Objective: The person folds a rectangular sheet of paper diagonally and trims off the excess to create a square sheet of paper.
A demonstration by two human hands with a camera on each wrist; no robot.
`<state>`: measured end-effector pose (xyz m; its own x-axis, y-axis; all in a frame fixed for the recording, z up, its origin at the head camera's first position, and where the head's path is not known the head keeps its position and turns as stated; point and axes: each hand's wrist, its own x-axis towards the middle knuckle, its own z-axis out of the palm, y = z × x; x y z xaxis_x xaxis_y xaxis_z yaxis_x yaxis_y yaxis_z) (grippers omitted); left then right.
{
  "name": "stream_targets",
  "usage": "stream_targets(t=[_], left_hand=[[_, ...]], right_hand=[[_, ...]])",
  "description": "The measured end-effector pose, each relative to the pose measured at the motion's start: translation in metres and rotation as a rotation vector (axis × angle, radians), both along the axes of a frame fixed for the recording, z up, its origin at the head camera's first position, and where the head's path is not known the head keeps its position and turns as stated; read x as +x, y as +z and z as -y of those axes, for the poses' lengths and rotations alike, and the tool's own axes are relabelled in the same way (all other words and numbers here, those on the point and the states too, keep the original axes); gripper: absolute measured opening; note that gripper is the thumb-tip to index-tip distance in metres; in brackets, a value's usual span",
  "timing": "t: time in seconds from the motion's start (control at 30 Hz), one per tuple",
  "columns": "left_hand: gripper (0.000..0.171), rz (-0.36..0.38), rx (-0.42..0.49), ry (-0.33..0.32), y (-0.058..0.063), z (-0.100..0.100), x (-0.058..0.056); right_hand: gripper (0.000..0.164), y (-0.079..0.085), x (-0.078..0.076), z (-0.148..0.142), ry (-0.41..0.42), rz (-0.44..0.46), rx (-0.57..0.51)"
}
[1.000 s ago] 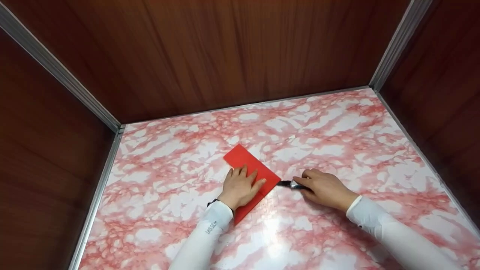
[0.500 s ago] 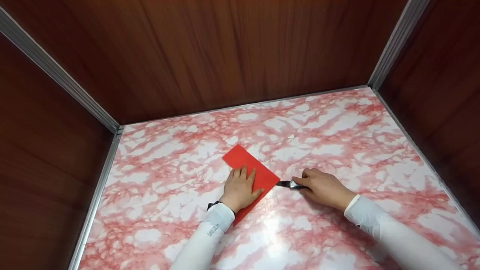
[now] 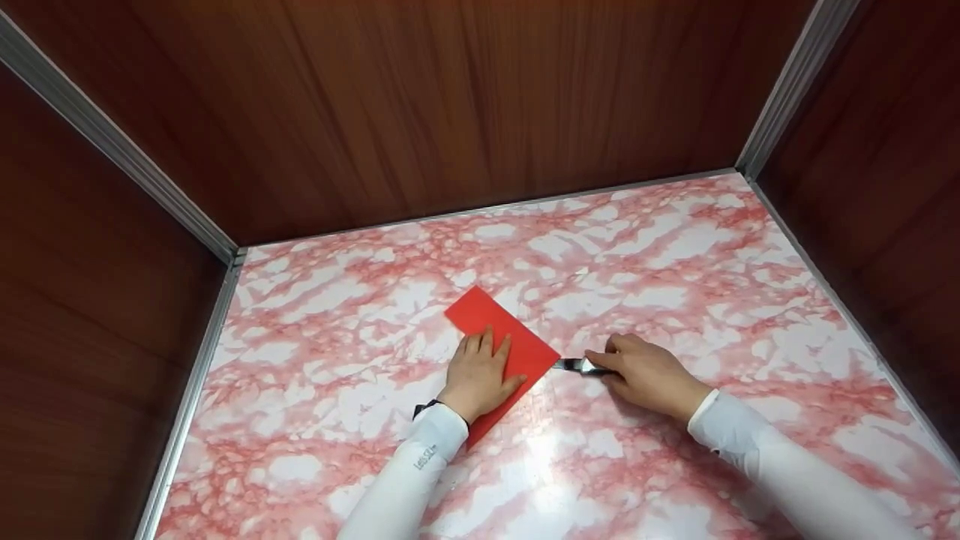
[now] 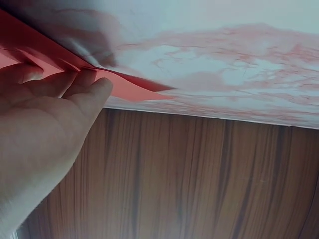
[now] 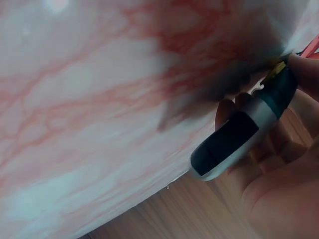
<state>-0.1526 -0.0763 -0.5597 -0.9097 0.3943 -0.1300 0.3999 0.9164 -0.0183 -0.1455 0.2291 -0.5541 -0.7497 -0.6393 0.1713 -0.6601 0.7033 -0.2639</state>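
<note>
A folded sheet of red paper lies at an angle on the marbled tabletop. My left hand rests on it with fingers spread and fairly straight. The left wrist view shows that hand flat against the paper, whose layers gape slightly at the edge. My right hand grips a utility knife, its front end right at the paper's right corner. In the right wrist view, the knife's silver and black handle sticks out from between the fingers, with a sliver of red paper beyond.
The red-and-white marbled tabletop spreads around the paper. Dark wood-grain panels stand at the back and both sides, joined by metal corner posts.
My left thumb has drawn in closer to the other fingers on the paper. The knife has turned slightly in my right hand, its tip staying by the corner. The paper barely moves.
</note>
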Motion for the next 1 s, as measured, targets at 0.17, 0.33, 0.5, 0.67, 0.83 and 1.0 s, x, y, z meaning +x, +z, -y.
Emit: stream_targets(t=[0.17, 0.33, 0.5, 0.67, 0.83, 1.0], left_hand=[[0.073, 0.01, 0.032, 0.046, 0.0, -0.005, -0.001], [0.065, -0.065, 0.051, 0.077, -0.001, -0.013, -0.002], [0.062, -0.121, 0.034, 0.075, -0.002, -0.015, 0.0], [0.065, -0.078, 0.046, 0.068, -0.003, -0.012, 0.0], [0.066, -0.062, 0.048, 0.063, -0.003, -0.01, 0.0], [0.068, -0.042, 0.038, 0.072, -0.003, -0.01, 0.0]], right_hand=[[0.043, 0.0, 0.001, 0.001, -0.003, -0.02, -0.02], [0.044, 0.001, 0.0, 0.001, -0.011, -0.01, -0.026], [0.044, 0.001, 0.001, 0.0, -0.031, -0.007, -0.027], [0.044, 0.0, 0.002, -0.001, -0.04, -0.014, -0.031], [0.044, -0.002, 0.003, -0.001, -0.057, -0.027, -0.019], [0.045, -0.003, 0.003, -0.002, -0.073, -0.053, -0.028]])
